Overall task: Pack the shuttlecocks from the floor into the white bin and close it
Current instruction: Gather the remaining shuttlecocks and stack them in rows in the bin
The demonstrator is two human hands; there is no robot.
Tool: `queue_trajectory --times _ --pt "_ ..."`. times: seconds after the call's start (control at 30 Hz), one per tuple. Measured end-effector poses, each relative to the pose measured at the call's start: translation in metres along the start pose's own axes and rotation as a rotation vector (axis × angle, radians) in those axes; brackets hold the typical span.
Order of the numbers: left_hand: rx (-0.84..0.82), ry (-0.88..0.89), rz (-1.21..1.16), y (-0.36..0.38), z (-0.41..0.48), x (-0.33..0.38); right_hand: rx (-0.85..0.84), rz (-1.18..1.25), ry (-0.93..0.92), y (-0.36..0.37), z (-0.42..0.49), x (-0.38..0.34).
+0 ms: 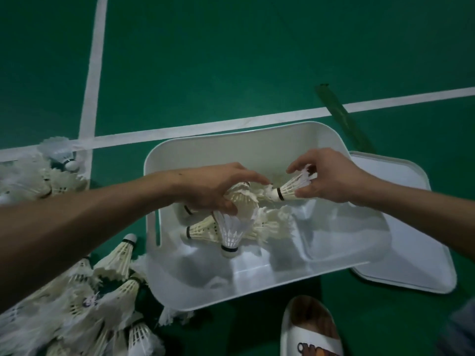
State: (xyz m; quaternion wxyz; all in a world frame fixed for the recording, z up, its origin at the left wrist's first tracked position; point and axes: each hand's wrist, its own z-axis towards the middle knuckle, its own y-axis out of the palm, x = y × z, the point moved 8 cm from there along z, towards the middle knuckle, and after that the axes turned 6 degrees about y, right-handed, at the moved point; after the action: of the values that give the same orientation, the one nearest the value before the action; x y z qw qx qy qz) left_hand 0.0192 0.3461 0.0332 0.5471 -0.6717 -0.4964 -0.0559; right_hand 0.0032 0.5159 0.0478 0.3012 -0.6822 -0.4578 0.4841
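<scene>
Gripping a bunch [241, 197] over the bin [257, 146] with left hand [213, 187]; pinching one shuttlecock [290, 188], level, cork toward bin's left wall, with right hand [331, 176].

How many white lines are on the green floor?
2: the long line runs away at the left; the cross line passes behind the bin. Shuttlecocks may hide more.

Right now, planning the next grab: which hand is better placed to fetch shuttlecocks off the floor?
Likely the left hand: the floor pile lies left of the bin, under that arm; the right hand is by the lid.
</scene>
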Motion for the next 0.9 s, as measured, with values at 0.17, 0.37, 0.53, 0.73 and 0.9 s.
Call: queue_trajectory --times 0.17,0.37,0.53,0.73,0.9 --pt "-0.110 -0.005 -0.016 0.018 0.023 -0.003 -0.027 -0.143 0.049 0.007 0.002 0.017" --pt "-0.336 0.027 -0.155 0.044 0.045 -0.002 -0.027 -0.250 0.055 0.014 0.001 0.013" --pt "-0.414 0.009 -0.214 0.055 0.061 -0.003 -0.079 -0.327 0.064 0.025 0.002 0.015" --pt "-0.413 -0.007 -0.123 0.056 0.068 -0.009 -0.086 -0.407 0.041 0.022 -0.001 0.007" --pt "-0.477 -0.071 -0.047 0.065 0.069 -0.013 -0.154 -0.436 0.037 0.035 -0.008 0.009"
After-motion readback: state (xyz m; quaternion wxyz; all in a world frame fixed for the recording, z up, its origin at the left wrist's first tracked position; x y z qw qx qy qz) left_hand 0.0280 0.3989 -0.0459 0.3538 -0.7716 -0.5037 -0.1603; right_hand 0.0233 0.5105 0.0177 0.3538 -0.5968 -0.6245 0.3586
